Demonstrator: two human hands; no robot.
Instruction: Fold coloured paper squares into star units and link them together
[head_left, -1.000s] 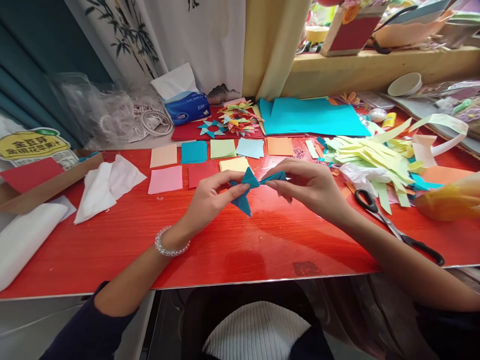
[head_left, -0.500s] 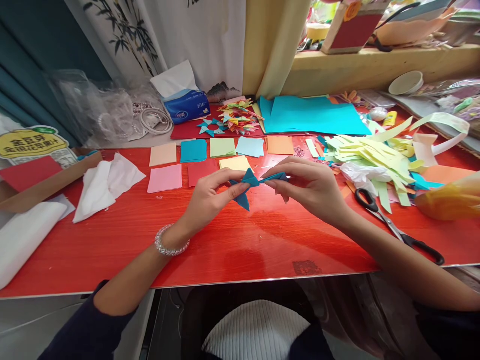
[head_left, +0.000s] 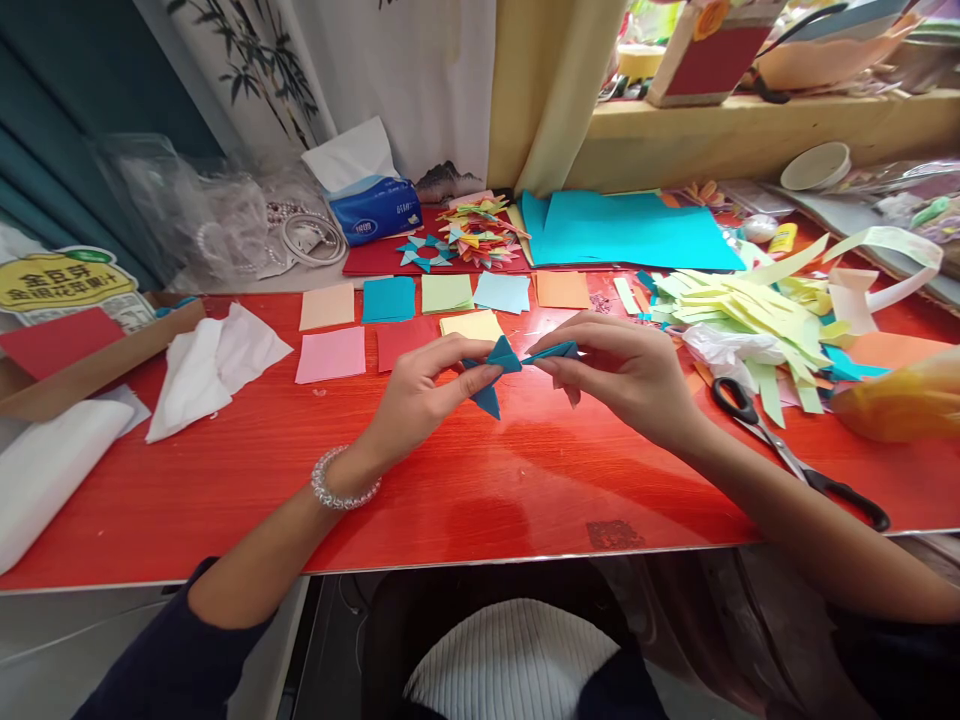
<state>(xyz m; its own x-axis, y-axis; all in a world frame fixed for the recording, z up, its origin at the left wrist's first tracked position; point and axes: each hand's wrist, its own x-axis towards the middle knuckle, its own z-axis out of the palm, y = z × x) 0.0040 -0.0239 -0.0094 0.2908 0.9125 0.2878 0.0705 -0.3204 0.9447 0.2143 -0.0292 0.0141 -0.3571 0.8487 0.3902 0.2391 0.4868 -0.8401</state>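
My left hand (head_left: 427, 400) pinches a folded blue paper piece (head_left: 504, 355), with one pointed flap hanging below my thumb. In my right hand (head_left: 619, 375) is a second, narrower blue folded piece (head_left: 555, 352), pinched between thumb and fingers. The tip of the right piece points at the left piece; whether they touch is too small to tell. Both hands are above the red table (head_left: 480, 500). Behind them lie small square paper stacks, among them a pink stack (head_left: 330, 356), a yellow stack (head_left: 471, 326) and an orange stack (head_left: 562, 290).
Black-handled scissors (head_left: 799, 465) lie right of my right hand, beside a heap of pale green strips (head_left: 750, 315). Farther back are folded paper rings (head_left: 487, 235), large blue sheets (head_left: 630, 232) and a tissue pack (head_left: 375, 210). Crumpled tissues (head_left: 214, 365) lie at left.
The view has shifted very slightly. Both hands keep nearly the same place and hold on the blue pieces, and a slightly wider gap shows between the pieces.
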